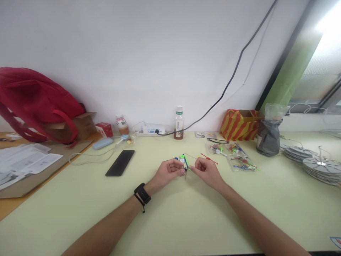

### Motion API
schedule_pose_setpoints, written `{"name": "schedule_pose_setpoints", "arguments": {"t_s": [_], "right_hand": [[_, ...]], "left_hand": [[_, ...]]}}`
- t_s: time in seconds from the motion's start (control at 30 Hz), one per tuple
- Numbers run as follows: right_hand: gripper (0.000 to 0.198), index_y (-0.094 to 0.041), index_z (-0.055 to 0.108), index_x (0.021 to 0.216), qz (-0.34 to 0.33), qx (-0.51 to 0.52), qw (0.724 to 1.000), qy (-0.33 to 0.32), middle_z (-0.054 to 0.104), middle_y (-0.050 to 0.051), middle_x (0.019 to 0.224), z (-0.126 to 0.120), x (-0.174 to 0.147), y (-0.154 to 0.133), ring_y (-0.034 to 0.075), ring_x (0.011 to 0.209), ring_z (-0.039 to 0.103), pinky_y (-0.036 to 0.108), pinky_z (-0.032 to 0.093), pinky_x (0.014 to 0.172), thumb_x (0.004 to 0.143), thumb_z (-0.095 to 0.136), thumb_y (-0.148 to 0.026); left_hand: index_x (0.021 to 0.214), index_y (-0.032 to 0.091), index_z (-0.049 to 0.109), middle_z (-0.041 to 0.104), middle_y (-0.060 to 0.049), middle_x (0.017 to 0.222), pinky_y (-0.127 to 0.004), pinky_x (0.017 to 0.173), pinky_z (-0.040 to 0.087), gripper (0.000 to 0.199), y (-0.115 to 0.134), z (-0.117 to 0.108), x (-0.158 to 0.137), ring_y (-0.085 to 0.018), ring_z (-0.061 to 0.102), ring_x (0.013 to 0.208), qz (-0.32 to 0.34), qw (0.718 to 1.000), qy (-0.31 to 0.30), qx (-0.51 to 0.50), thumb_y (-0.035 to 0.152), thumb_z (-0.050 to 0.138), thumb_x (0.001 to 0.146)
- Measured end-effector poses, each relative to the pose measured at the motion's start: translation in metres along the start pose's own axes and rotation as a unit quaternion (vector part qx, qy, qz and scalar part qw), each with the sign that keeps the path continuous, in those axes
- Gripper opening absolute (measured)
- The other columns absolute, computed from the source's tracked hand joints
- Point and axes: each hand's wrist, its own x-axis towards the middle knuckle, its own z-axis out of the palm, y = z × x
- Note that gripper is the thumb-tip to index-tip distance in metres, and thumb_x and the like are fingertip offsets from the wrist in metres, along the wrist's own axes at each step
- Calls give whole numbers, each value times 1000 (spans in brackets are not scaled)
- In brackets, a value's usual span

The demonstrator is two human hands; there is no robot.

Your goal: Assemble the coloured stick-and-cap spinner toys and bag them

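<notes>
In the middle of the table my left hand (167,172), with a black watch (142,193) on its wrist, pinches a small plastic assembly (182,161). The assembly shows a white round part and green, blue and black pieces; its exact kind is too small to tell. My right hand (209,171) is just to the right, fingers curled and thumb pressed in close beside the assembly. What lies between those fingers, if anything, is hidden. Behind my right hand a thin red plastic piece (214,160) lies on the table.
Clear bags of colourful plastic parts (244,164) lie right of my hands. Stacked grey discs (322,169), a grey bag (269,138) and a striped bag (237,124) stand farther right. A bottle (179,124) is by the wall; a phone (120,163) lies left.
</notes>
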Motion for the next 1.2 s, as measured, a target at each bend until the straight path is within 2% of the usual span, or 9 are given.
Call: {"name": "schedule_pose_setpoints", "arguments": {"t_s": [0.47,0.6,0.7,0.77,0.9,1.07,1.13,1.2], "right_hand": [[35,-21,50,68,-10,-4,1000,-7,46,-5,57,-1,-1,-3,11,51,38,25,30,48,87,69,-44],[23,-21,60,87,-37,6,999,-27,55,-2,67,-1,-2,-9,13,56,45,26,37,52,94,61,-43],[24,-22,65,109,-60,12,997,-56,67,4,91,0,-5,-13,15,69,57,27,45,59,96,59,-41],[26,-23,66,114,-56,23,995,-82,70,6,101,2,-7,-13,16,76,62,28,49,64,96,59,-41],[29,-22,66,112,-15,68,993,-101,72,5,92,8,-7,-10,18,79,65,29,49,65,93,64,-43],[36,-19,67,103,45,158,980,-115,67,2,79,11,-5,-6,16,69,59,28,45,63,85,73,-49],[36,-18,68,96,58,168,976,-126,67,3,79,11,-4,-6,15,68,58,28,44,62,84,73,-51],[35,-18,68,93,45,152,979,-126,68,4,84,9,-2,-5,16,71,59,28,44,63,86,71,-53]], "left_hand": [[101,14,70,72,-6,90,-32,83,57,32,-1,0,0,-18,72,84,3,1000,-1,13,33,84,80],[108,15,70,72,-7,94,-34,84,58,38,1,1,0,-18,72,84,11,1000,19,4,35,85,79],[107,15,70,73,-8,97,-36,85,59,38,2,2,0,-19,73,86,17,1000,18,1,36,85,79],[103,14,70,73,-8,98,-35,86,59,35,1,2,1,-20,73,87,18,1000,19,2,35,85,79],[95,14,69,74,-7,94,-35,86,59,30,0,2,0,-21,74,89,17,999,18,33,34,85,78],[93,15,67,76,-9,97,-35,88,58,29,-2,2,-3,-21,74,92,35,997,8,64,34,85,78],[93,15,67,76,-9,97,-36,88,59,31,-2,3,-4,-22,74,92,30,997,-4,72,33,86,77],[96,15,68,76,-10,98,-37,89,59,32,-1,4,-4,-22,74,92,31,996,-11,88,33,87,76]]}}
